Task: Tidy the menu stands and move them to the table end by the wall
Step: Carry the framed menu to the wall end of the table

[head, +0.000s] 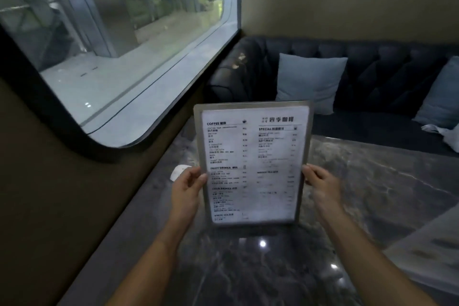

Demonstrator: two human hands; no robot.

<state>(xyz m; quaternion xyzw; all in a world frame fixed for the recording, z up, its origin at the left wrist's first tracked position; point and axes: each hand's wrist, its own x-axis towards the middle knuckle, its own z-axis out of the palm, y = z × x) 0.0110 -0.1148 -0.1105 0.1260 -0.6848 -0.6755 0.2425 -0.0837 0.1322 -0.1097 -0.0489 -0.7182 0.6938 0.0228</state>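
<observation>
Head view. A menu stand (252, 164), a clear upright panel carrying a printed drinks list, is held above the dark marbled worktop (372, 181), printed face toward the person. It sits over the middle of the worktop's width, nearer the left edge that runs along the wall (74, 206) under the window (111, 45); whether its lower edge touches the worktop or hangs just above it cannot be told.

The left hand (187, 190) grips the panel's left edge at about mid-height, thumb on the front face and the other fingers hidden behind. The right hand (320, 187) takes the right edge at the same height, fingers (309, 171) curled onto the rim. Both hands are closed on the stand. The matched grip on opposite edges probably keeps the thin panel vertical and stops it twisting as it is carried, and leaves the print unobscured.

Both forearms reach forward from the near edge, roughly parallel, converging slightly, wrists straight.

A small white object (180, 172) lies on the worktop near the wall-side edge, just behind the left hand; its identity is unclear. Beyond the far edge stands a dark tufted sofa (385, 69) with a pale cushion (309, 79). The stand is judged not yet set at the wall end.
</observation>
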